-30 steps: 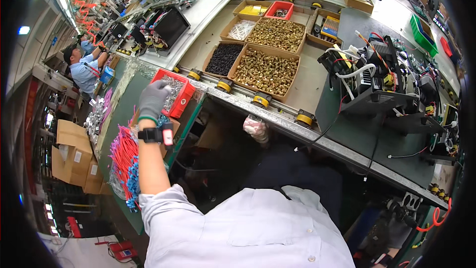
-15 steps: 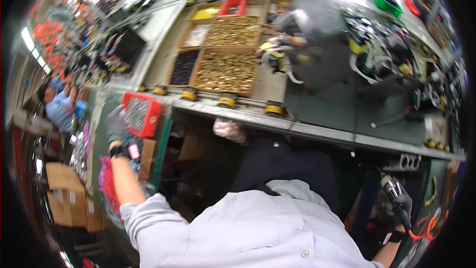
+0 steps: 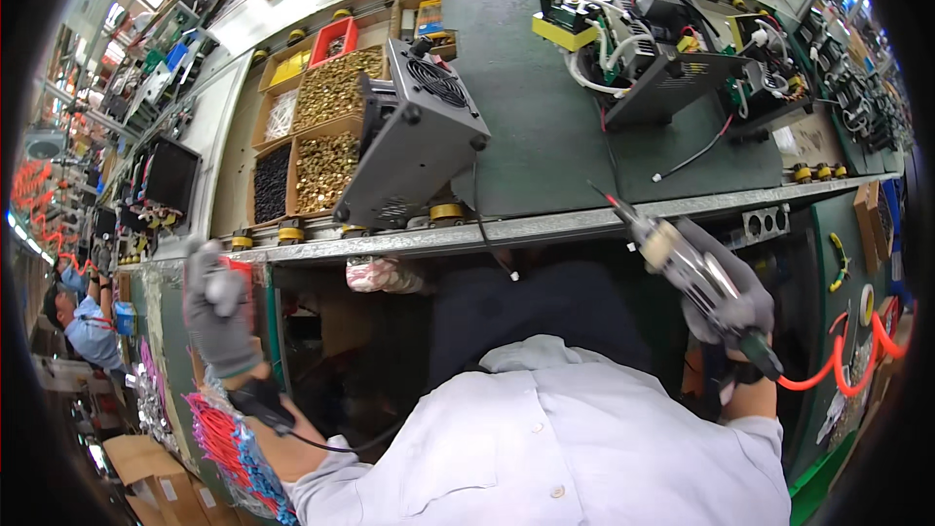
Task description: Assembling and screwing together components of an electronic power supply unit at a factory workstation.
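My right hand (image 3: 729, 290), in a grey glove, is wrapped round a power screwdriver (image 3: 696, 278). Its thin bit points up and left, above the bench's front edge. My left hand (image 3: 222, 317), also gloved, is raised in front of a red bin (image 3: 240, 282) that it mostly hides. Its fingers are curled and blurred, and I cannot make out what they hold. A grey metal housing (image 3: 419, 141) with a round fan grille stands tilted on the bench between my hands, touched by neither. A thin dark cable hangs from it over the edge.
Cardboard trays of brass-coloured parts (image 3: 327, 170) and black parts (image 3: 273, 183) lie left of the housing. Open units with boards and white wires (image 3: 672, 58) stand farther right. A red coiled hose (image 3: 857, 365) trails from the screwdriver. Another person (image 3: 90, 321) is at far left.
My left hand has lifted away from the red bin of small metal parts. My right hand has brought the screwdriver up and inward to the bench edge. The view has turned, shifting the bench leftward.
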`<state>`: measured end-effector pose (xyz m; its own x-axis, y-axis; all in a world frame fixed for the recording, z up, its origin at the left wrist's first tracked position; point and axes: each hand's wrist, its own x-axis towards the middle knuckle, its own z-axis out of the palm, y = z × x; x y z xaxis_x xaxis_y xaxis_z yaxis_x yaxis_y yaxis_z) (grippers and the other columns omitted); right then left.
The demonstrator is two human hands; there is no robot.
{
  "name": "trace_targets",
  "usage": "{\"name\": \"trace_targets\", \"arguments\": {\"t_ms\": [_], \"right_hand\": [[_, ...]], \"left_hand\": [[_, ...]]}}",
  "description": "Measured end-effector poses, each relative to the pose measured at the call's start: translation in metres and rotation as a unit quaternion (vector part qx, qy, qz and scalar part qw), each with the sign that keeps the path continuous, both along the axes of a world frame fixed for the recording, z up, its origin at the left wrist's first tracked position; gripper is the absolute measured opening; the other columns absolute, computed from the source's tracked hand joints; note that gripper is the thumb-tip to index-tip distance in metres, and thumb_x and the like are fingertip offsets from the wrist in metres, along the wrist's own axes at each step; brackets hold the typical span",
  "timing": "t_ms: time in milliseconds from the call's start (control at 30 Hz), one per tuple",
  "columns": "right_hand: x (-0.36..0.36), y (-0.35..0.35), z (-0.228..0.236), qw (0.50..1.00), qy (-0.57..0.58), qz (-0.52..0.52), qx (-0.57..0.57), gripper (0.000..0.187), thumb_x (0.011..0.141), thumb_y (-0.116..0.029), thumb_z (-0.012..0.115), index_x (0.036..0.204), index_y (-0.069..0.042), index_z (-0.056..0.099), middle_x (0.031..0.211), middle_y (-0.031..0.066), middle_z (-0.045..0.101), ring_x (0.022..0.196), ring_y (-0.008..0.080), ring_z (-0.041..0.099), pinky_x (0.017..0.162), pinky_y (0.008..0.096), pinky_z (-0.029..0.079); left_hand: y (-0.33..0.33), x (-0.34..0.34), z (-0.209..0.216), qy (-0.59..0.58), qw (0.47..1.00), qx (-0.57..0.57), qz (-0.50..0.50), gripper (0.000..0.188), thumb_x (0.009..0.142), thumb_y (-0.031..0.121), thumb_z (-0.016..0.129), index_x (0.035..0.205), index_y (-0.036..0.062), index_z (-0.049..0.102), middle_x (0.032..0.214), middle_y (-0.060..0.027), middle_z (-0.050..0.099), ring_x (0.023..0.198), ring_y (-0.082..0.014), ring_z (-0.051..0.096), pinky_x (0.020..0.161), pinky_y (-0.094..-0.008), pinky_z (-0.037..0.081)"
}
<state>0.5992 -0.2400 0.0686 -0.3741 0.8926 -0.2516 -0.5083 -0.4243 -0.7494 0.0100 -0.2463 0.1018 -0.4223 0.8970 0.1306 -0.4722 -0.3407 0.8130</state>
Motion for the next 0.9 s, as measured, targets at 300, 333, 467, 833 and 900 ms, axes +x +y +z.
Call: {"name": "trace_targets", "arguments": {"t_ms": [300,333,467,833,900], "right_hand": [[-0.022,0.009,0.002,0.991,-0.126,-0.003,-0.039,0.111,0.061,-0.01,0.074,0.159,-0.004,0.022,0.134,0.0168,0.054,0.071,0.0207,0.067,0.056,0.026,0.051],[-0.024,0.005,0.002,0.991,-0.129,-0.007,-0.039,0.11,0.061,-0.01,0.074,0.159,-0.004,0.022,0.134,0.0167,0.054,0.071,0.0205,0.067,0.056,0.0259,0.051],[-0.028,0.004,-0.003,0.986,-0.153,0.009,-0.07,0.105,0.065,-0.014,0.072,0.159,-0.005,0.024,0.127,0.0208,0.058,0.07,0.0178,0.066,0.058,0.0252,0.051],[-0.029,0.013,0.015,0.991,-0.118,0.039,-0.052,0.111,0.055,-0.019,0.075,0.152,0.007,0.029,0.115,0.0174,0.06,0.091,0.0219,0.068,0.059,0.0279,0.056],[-0.036,0.013,0.019,0.992,-0.095,0.054,-0.067,0.113,0.052,-0.02,0.078,0.151,0.008,0.03,0.11,0.0195,0.065,0.083,0.0219,0.07,0.054,0.0264,0.055]], "left_hand": [[0.145,0.33,-0.07,0.669,0.719,0.188,-0.013,0.022,0.085,0.008,0.066,0.106,0.0082,0.072,0.095,-0.0052,0.071,0.073,-0.0189,0.064,0.059,-0.0319,0.044],[0.148,0.337,-0.081,0.756,0.629,0.183,-0.017,0.024,0.083,0.009,0.066,0.106,0.0095,0.071,0.097,-0.0056,0.07,0.076,-0.021,0.065,0.061,-0.0332,0.045],[0.149,0.337,-0.102,0.817,0.539,0.201,0.023,0.03,0.078,0.013,0.064,0.107,0.0121,0.069,0.096,-0.002,0.069,0.079,-0.0205,0.065,0.068,-0.0341,0.047],[0.13,0.306,-0.057,0.118,0.952,-0.166,-0.227,0.039,0.1,0.011,0.059,0.136,-0.0052,0.056,0.11,-0.0157,0.074,0.066,-0.0133,0.064,0.053,-0.024,0.046],[0.128,0.3,-0.056,-0.098,0.936,-0.149,-0.302,0.043,0.101,0.014,0.058,0.138,-0.006,0.052,0.113,-0.0163,0.073,0.066,-0.0128,0.064,0.052,-0.0233,0.046]]}}
